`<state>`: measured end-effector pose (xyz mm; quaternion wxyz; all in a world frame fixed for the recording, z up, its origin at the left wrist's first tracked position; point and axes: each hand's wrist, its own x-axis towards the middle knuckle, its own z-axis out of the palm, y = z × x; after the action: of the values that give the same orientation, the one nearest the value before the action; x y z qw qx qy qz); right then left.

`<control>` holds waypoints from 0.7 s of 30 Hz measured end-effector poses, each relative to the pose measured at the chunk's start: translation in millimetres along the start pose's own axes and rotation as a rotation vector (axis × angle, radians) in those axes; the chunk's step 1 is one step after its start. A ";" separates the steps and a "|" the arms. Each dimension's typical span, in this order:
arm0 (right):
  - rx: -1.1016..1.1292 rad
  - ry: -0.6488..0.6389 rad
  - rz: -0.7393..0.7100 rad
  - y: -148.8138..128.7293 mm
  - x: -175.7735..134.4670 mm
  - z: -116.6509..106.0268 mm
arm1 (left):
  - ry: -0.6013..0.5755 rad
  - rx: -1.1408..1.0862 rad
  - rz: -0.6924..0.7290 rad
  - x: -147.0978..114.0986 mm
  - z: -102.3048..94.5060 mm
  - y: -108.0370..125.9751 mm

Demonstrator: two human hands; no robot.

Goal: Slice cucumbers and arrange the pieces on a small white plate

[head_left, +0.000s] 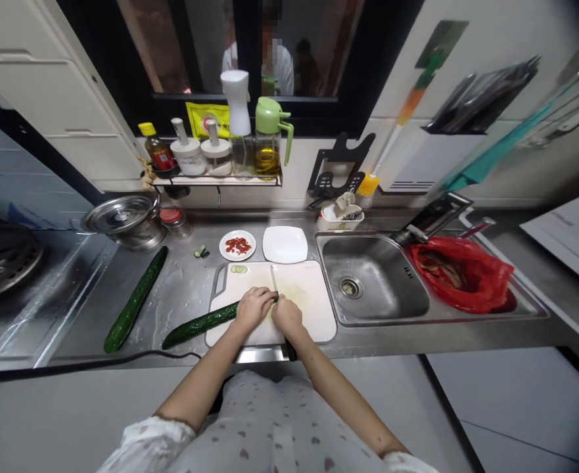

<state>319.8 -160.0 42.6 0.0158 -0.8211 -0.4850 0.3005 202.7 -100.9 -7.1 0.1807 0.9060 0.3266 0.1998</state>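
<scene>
My left hand point(254, 307) presses on a long green cucumber point(201, 324), its fingers curled over it near the cut end. The cucumber lies aslant, partly on the white cutting board point(316, 322) and partly on the steel counter. Closed around a knife point(272, 278), my right hand point(288, 316) sits just beside the cucumber's end; the black handle end shows below the fist and the thin blade points away from me. A few pale cucumber slices point(238, 269) lie at the board's far left corner. My fingers hide where blade and cucumber meet.
Behind the board stand a plate of chopped red pieces point(238, 247) and a white square plate point(285, 244). Another cucumber point(137, 301) and cucumber scraps point(201, 251) lie left. Right are a sink point(378, 276) and a red plastic bag point(486, 276). A pot point(126, 223) stands back left.
</scene>
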 end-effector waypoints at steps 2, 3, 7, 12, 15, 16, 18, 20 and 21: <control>0.005 0.005 -0.003 -1.6 2.4 -1.7 | -0.004 0.001 -0.004 0.2 0.6 -0.7; 0.005 0.006 -0.005 -2.1 2.8 -2.3 | -0.004 0.002 -0.007 0.2 0.8 -0.9; -0.001 0.000 0.001 -2.7 1.0 -3.1 | -0.008 0.002 -0.009 0.0 1.0 -1.1; -0.035 -0.007 0.006 1.2 -6.9 0.7 | -0.008 0.007 -0.015 -0.6 0.7 -0.4; -0.060 -0.018 0.017 6.6 -15.5 6.2 | -0.011 0.004 -0.019 -0.4 0.4 -0.1; -0.065 -0.022 0.023 8.7 -19.0 8.2 | -0.012 0.001 -0.021 -0.3 0.4 -0.1; -0.073 -0.029 0.031 12.6 -26.2 12.2 | -0.014 -0.005 -0.023 -0.3 0.4 -0.1; -0.077 -0.030 0.028 15.7 -32.5 15.5 | -0.015 -0.006 -0.024 -0.4 0.6 -0.2; -0.078 -0.028 0.026 16.8 -34.9 16.8 | -0.014 -0.006 -0.022 -0.5 0.6 -0.2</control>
<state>312.3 -201.5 40.2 -0.0268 -0.8229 -0.4859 0.2932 202.5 -101.2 -7.9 0.1881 0.9031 0.3348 0.1923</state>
